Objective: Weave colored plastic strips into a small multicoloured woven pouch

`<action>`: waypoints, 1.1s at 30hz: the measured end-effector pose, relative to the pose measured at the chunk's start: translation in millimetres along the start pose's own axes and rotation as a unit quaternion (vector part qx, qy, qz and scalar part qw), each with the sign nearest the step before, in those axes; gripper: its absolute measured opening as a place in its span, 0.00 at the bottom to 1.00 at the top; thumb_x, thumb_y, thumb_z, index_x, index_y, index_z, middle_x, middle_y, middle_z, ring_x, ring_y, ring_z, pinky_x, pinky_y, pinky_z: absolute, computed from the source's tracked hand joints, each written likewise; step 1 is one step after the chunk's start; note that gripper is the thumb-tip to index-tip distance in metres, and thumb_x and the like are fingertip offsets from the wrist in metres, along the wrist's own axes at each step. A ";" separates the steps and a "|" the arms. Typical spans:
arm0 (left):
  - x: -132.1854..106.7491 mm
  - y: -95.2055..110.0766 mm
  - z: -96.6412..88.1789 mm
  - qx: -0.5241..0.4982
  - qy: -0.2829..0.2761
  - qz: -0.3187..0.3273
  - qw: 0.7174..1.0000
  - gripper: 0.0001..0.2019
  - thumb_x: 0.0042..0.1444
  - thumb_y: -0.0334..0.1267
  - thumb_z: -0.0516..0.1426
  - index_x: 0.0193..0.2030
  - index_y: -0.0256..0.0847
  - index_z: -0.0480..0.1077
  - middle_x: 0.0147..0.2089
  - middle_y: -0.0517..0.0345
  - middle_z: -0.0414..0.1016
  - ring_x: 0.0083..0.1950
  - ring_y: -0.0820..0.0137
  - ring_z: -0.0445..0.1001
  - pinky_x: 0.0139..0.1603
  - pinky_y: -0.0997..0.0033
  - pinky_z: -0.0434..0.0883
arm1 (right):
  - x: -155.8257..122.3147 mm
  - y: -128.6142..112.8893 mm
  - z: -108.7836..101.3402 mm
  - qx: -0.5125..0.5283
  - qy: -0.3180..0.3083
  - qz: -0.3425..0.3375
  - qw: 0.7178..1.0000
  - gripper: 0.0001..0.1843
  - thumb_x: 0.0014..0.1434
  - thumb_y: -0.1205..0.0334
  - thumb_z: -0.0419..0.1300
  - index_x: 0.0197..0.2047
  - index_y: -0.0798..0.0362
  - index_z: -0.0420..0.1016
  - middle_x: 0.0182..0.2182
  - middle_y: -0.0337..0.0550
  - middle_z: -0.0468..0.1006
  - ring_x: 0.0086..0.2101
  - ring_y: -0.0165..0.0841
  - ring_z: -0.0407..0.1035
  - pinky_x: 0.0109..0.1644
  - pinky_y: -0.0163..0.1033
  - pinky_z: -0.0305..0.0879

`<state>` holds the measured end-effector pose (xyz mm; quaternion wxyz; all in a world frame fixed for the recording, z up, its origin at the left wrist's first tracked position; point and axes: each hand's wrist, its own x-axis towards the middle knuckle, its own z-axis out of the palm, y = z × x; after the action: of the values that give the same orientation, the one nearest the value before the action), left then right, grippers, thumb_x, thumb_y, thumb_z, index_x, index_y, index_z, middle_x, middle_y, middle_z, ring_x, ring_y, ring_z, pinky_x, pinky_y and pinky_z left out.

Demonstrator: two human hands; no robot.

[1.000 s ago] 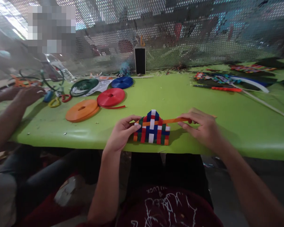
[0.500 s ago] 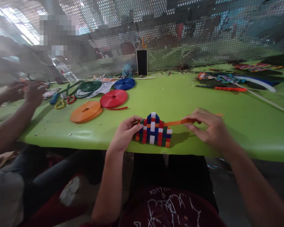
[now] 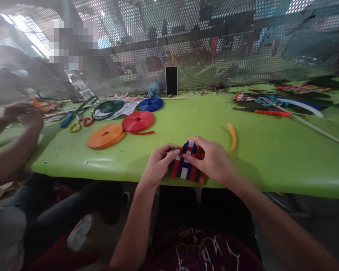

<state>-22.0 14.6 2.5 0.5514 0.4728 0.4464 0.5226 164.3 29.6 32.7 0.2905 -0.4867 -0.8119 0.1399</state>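
Observation:
A small woven piece of red, blue, white, green and orange strips lies at the near edge of the green table. My left hand grips its left side with curled fingers. My right hand lies over its top right, fingers pressed on the weave. An orange strip curls up from behind my right hand, its end loose above the table.
Rolls of strip lie at the left: orange, red, blue, dark green. A phone stands against the mesh wall. Another person's hands work at the far left. Coloured strips and sticks lie at the right.
My right hand has moved left from the stretched orange strip onto the woven piece. The strip has gone slack and now curls upward. The view shifted slightly.

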 end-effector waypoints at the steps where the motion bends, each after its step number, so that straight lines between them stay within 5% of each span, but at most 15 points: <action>1: 0.4 0.3 0.3 0.000 -0.004 0.001 1.000 0.09 0.57 0.43 0.66 0.38 0.40 0.77 0.32 0.61 0.75 0.31 0.76 0.71 0.34 0.77 0.68 | 0.6 0.3 -0.5 0.029 -0.009 0.013 0.999 0.21 0.61 0.50 0.65 0.54 0.52 0.76 0.38 0.46 0.83 0.36 0.42 0.76 0.40 0.45 0.68; 6: 2.9 1.7 3.4 0.023 -0.010 0.031 0.999 0.06 0.58 0.40 0.64 0.35 0.40 0.77 0.31 0.62 0.73 0.31 0.76 0.69 0.34 0.77 0.65 | 4.3 0.6 -5.9 0.145 -0.023 0.033 0.989 0.13 0.57 0.59 0.66 0.45 0.51 0.77 0.35 0.40 0.82 0.34 0.35 0.74 0.39 0.40 0.67; 14: 3.9 0.7 -1.6 0.009 -0.046 0.059 0.997 0.05 0.60 0.38 0.63 0.36 0.41 0.77 0.34 0.60 0.74 0.36 0.74 0.70 0.38 0.76 0.67 | 8.2 4.2 -5.3 0.175 -0.064 0.054 0.981 0.11 0.58 0.55 0.64 0.30 0.54 0.77 0.26 0.39 0.77 0.28 0.31 0.66 0.31 0.38 0.61; 22: 1.9 1.1 -5.1 0.036 -0.054 0.097 0.993 0.07 0.56 0.38 0.68 0.30 0.42 0.76 0.32 0.60 0.70 0.35 0.74 0.67 0.35 0.75 0.66 | 8.0 5.3 -8.9 0.216 -0.082 0.070 0.970 0.13 0.57 0.53 0.65 0.35 0.55 0.81 0.26 0.37 0.75 0.28 0.29 0.64 0.31 0.36 0.60; 33: 1.8 0.3 -2.6 0.020 -0.032 0.043 0.998 0.05 0.56 0.40 0.66 0.36 0.43 0.80 0.36 0.59 0.78 0.37 0.72 0.73 0.39 0.74 0.71 | 9.5 4.1 -7.7 0.217 -0.105 0.063 0.969 0.12 0.58 0.55 0.63 0.33 0.56 0.80 0.25 0.37 0.72 0.26 0.29 0.61 0.30 0.36 0.58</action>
<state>-24.6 16.5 2.5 0.5328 0.5192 0.4185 0.5210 168.5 39.5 39.9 0.2926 -0.4450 -0.7559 0.3809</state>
